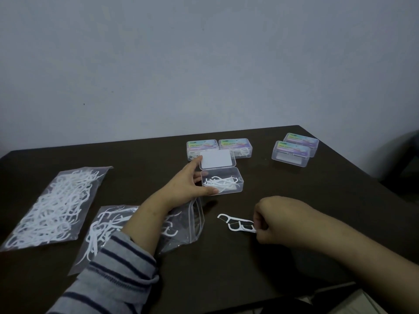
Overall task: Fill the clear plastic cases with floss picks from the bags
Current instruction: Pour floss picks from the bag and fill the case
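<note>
The open clear case [222, 181], partly filled with floss picks, is sitting mid-table with its lid [217, 159] lying just beyond. The left hand [189, 181] is gripping its left end, fingers curled round it. To the near right, the right hand [269, 219] is pinching a few floss picks [237, 224] over the table [317, 200]. Held only by their ends, they could slip out or snag the rim. The open bag [181, 225] is lying under the left forearm, liable to be dragged.

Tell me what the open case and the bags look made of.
Open case: rigid clear plastic, apparently glossy; the picks show through its walls. Bags: thin, soft clear film, probably polythene; they wrinkle, and the nearer one has a zip strip.
</note>
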